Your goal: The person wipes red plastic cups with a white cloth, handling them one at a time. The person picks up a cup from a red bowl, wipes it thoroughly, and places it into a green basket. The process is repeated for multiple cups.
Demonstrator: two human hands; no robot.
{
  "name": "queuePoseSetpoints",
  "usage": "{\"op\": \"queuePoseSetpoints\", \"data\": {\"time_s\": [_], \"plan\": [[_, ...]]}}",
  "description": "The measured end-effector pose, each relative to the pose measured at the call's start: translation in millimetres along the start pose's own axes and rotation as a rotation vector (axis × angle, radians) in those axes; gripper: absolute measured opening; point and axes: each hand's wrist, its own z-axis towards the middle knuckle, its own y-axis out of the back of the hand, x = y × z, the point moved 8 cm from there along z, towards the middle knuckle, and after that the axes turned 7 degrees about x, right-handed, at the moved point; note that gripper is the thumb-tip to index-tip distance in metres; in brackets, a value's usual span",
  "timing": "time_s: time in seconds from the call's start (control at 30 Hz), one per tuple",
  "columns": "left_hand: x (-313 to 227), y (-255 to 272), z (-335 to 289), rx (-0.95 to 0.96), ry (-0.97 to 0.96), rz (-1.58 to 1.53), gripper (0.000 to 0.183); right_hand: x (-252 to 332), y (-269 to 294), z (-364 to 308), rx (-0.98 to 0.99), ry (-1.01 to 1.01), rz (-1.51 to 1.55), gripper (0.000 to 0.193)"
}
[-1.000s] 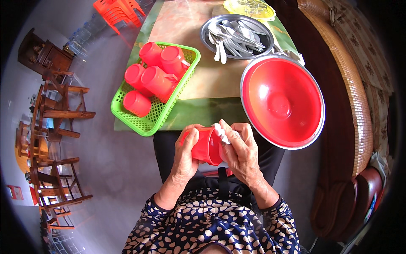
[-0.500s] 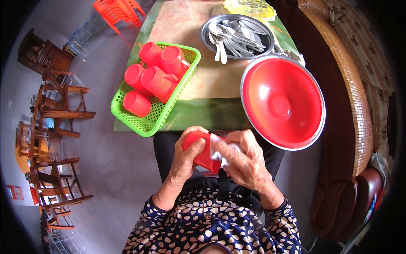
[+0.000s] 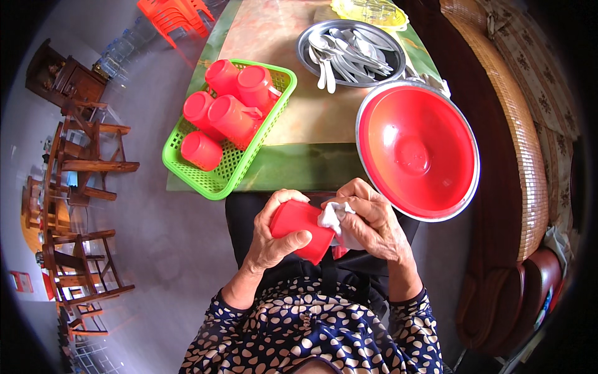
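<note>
My left hand (image 3: 274, 230) is closed around a red plastic mug (image 3: 302, 229), which lies tilted on its side above my lap. In my right hand (image 3: 374, 221) a crumpled white cloth (image 3: 337, 217) is pinched against the mug's right end. A bit of red shows just below the cloth. Beyond my hands, to the left, a green plastic basket (image 3: 232, 177) holds several red mugs (image 3: 230, 116), most of them set upside down. To the right of my hands, a red plastic bowl (image 3: 389, 174) sits inside a metal-rimmed basin (image 3: 468, 194).
A metal basin (image 3: 303, 55) of spoons stands farther back on the stone-topped table (image 3: 305, 124). Behind it is a yellow tray (image 3: 349, 14) with glasses. Wooden chairs (image 3: 93, 167) stand at left, orange stools (image 3: 175, 19) far left, and a wooden sofa (image 3: 492, 249) runs along the right.
The mug has turned in my left hand, and more of its side now shows. My right hand has shifted slightly to the right with the cloth, which has moved along the mug's end.
</note>
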Motion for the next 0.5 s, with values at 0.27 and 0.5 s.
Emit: {"op": "queuePoseSetpoints", "data": {"time_s": [0.27, 0.5], "plan": [[21.4, -4.9, -3.6, -0.053, 0.071, -0.462, 0.063, -33.4, -22.6, -8.4, -0.146, -0.315, 0.643, 0.025], [48.1, -4.4, -3.1, -0.227, 0.135, -0.73, 0.056, -46.3, -31.4, -18.3, -0.281, -0.323, 0.499, 0.029]]}}
